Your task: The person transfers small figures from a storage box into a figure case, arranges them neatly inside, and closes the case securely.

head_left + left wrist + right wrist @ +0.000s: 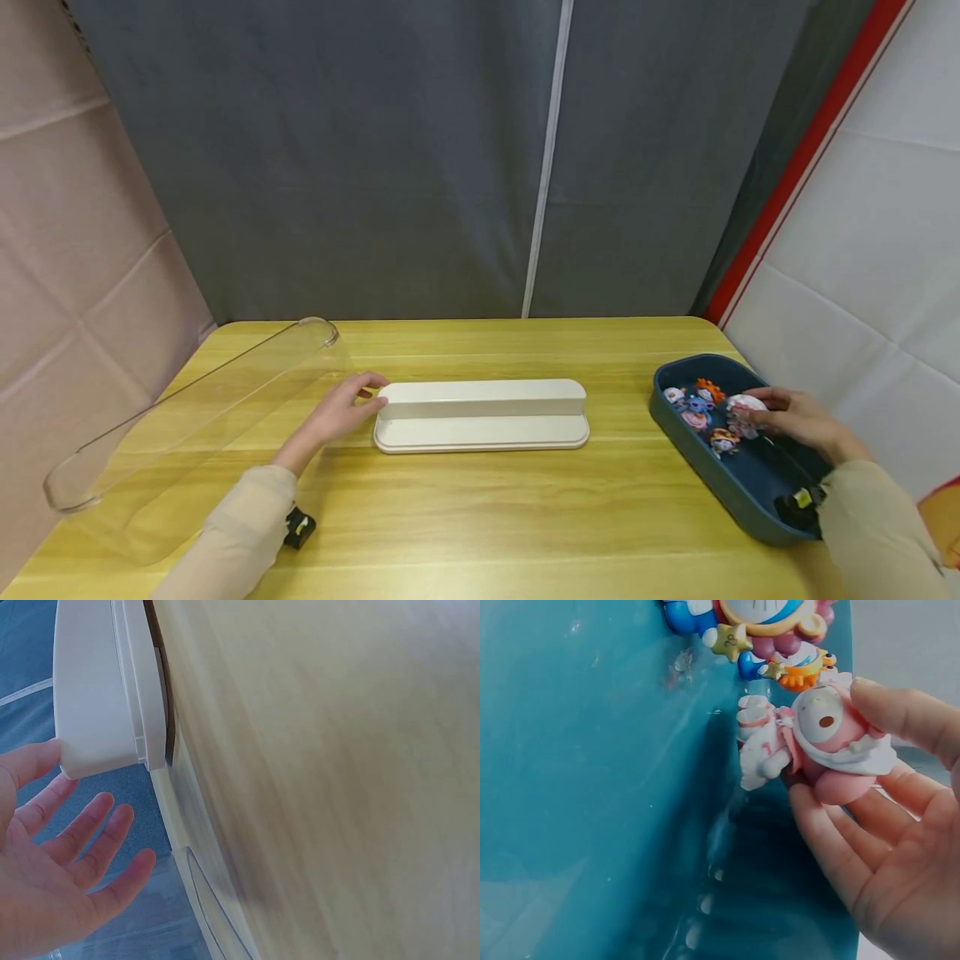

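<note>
A white stepped stand (pixel 480 417) lies in the middle of the wooden table (pixel 480 517). My left hand (pixel 372 396) rests against its left end, thumb on the upper step. In the left wrist view that hand (pixel 82 810) has straight, spread fingers beside the stand's end (pixel 97 697). At the right, a dark blue tray (pixel 720 487) holds several small cartoon figurines (pixel 697 406). My right hand (pixel 757 408) is inside the tray and pinches a pink and white figurine (pixel 745 405). The right wrist view shows thumb and fingers (pixel 847 761) around this figurine (pixel 817 739), just above the tray floor (pixel 592 750).
A long clear plastic cover (pixel 195 408) lies on its side along the table's left part, running diagonally. Grey curtains hang behind the table, and a white panel with a red strip stands at the right. More figurines (pixel 772 630) lie at the tray's far end.
</note>
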Demonstrator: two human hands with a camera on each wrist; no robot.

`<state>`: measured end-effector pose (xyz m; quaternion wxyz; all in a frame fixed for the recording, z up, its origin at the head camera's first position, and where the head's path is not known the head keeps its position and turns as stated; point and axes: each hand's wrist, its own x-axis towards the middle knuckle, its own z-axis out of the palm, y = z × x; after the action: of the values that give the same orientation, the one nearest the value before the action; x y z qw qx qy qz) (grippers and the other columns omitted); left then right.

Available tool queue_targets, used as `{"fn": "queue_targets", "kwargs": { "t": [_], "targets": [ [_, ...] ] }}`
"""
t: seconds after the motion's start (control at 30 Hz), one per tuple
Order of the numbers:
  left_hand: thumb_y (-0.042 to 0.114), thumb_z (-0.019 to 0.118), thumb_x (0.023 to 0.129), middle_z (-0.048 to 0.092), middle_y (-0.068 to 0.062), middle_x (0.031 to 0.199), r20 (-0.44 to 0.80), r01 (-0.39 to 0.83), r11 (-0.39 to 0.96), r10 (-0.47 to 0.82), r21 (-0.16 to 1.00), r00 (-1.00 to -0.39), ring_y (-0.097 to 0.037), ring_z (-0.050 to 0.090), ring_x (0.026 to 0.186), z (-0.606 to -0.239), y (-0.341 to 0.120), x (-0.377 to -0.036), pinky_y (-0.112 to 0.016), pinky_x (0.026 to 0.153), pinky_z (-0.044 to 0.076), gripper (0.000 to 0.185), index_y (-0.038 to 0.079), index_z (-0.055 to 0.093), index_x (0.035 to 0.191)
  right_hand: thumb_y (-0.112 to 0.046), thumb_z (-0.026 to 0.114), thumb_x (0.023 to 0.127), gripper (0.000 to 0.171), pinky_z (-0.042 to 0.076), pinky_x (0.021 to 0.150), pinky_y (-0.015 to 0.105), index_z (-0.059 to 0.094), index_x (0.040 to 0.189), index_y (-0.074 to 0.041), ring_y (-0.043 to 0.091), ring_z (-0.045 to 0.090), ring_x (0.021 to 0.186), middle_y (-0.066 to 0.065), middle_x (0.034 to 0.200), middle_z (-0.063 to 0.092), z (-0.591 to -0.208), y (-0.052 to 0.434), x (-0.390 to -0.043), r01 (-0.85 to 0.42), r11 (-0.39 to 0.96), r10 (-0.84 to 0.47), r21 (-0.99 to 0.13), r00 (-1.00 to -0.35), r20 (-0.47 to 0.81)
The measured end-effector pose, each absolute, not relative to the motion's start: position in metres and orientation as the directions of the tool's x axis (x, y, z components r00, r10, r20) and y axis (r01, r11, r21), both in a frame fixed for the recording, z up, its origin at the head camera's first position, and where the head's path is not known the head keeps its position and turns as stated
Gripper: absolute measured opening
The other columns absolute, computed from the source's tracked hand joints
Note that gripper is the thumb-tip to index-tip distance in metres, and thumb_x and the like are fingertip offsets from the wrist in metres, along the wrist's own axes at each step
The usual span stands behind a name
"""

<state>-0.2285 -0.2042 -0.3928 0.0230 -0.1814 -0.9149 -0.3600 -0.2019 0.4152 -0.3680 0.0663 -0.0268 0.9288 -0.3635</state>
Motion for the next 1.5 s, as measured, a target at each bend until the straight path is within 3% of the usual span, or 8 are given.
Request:
{"fn": "queue_targets", "kwargs": {
  "t": [0.53, 0.93, 1.3, 1.5],
  "targets": [
    [0.016, 0.056, 0.088, 0.053, -0.017, 0.11, 0.167, 0.345, 0.678, 0.316, 0.649, -0.934, -0.034, 0.051, 0.097, -0.394, -0.205, -0.23, -0.048, 0.082, 0.041, 0.029, 0.0, 0.054, 0.112, -0.022, 0.057, 0.087, 0.046, 0.045, 0.059, 0.02, 0.046, 0.114, 0.013, -0.005, 0.045, 0.074, 0.017, 0.099, 0.055, -0.345, 0.409, -0.199, -0.134, 0.779, -0.1, -0.612, -0.991, 0.09],
    [0.014, 0.056, 0.088, 0.053, -0.017, 0.11, 0.181, 0.361, 0.674, 0.324, 0.645, -0.929, -0.034, 0.051, 0.096, -0.395, -0.205, -0.23, -0.047, 0.081, 0.042, 0.029, -0.002, 0.053, 0.112, -0.03, 0.054, 0.088, 0.049, 0.045, 0.058, 0.022, 0.044, 0.122, 0.004, 0.0, 0.046, 0.075, 0.021, 0.104, 0.051, -0.314, 0.39, -0.192, -0.127, 0.802, -0.075, -0.584, -0.991, 0.112],
    [0.016, 0.056, 0.088, 0.054, -0.017, 0.109, 0.173, 0.353, 0.673, 0.321, 0.65, -0.931, -0.033, 0.051, 0.097, -0.394, -0.204, -0.231, -0.045, 0.082, 0.042, 0.03, -0.001, 0.053, 0.112, -0.027, 0.059, 0.086, 0.042, 0.044, 0.057, 0.018, 0.049, 0.117, -0.002, 0.001, 0.048, 0.073, -0.005, 0.09, 0.055, -0.299, 0.361, -0.19, -0.216, 0.773, -0.101, -0.596, -0.97, 0.221],
    [0.016, 0.056, 0.088, 0.054, -0.016, 0.11, 0.16, 0.334, 0.677, 0.308, 0.656, -0.938, -0.033, 0.051, 0.097, -0.394, -0.204, -0.231, -0.045, 0.083, 0.041, 0.03, 0.0, 0.053, 0.113, -0.024, 0.06, 0.085, 0.04, 0.045, 0.058, 0.016, 0.051, 0.117, -0.001, 0.002, 0.049, 0.075, -0.005, 0.092, 0.055, -0.295, 0.344, -0.192, -0.278, 0.751, -0.144, -0.599, -0.954, 0.262]
  ]
}}
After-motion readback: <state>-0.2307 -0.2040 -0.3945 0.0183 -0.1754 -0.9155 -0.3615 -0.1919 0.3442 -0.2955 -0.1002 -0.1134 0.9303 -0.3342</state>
